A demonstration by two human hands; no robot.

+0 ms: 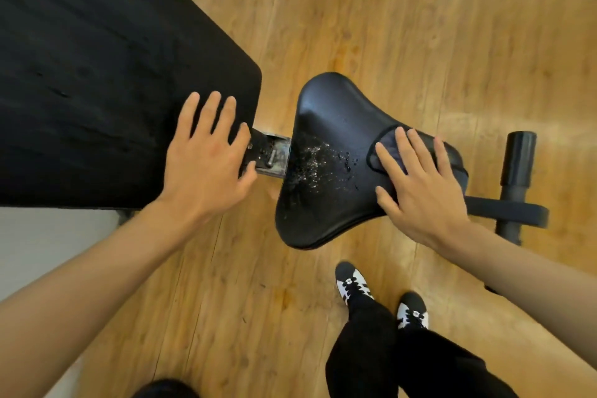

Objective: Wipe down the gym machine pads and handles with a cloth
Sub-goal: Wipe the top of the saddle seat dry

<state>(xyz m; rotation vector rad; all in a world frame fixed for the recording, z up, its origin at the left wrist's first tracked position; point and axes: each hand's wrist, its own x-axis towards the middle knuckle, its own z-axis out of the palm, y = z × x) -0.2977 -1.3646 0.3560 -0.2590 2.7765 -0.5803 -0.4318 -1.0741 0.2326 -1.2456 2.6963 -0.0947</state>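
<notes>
Step in hand: I judge this to be wiping the seat pad [323, 113]. I would keep my palm flat and drag the cloth [388, 144] from the pad's right edge leftward through the wet patch, using overlapping strokes out to the left edge and front corner.
Back pad [97, 74]: a large black slab at far left, not wet as far as I can tell.
Left hand [203, 165]: lies flat on the back pad's right edge with its fingers [206, 113] spread wide and holding nothing. I read it as a brace.
Bracket [268, 155]: bare metal joining the two pads, just beside my left thumb.
Droplets [313, 161]: scattered over the seat pad's left half, unwiped.
Cloth: dark, lying on the seat pad's narrow right end, just right of the droplets.
Right hand [420, 191]: its fingers [416, 152] are straight and splayed, pressing down on the cloth. The cloth shows between and beyond them, pinned rather than gripped.
Foam roller [518, 158]: at far right, well apart from the cloth and untouched.
</notes>
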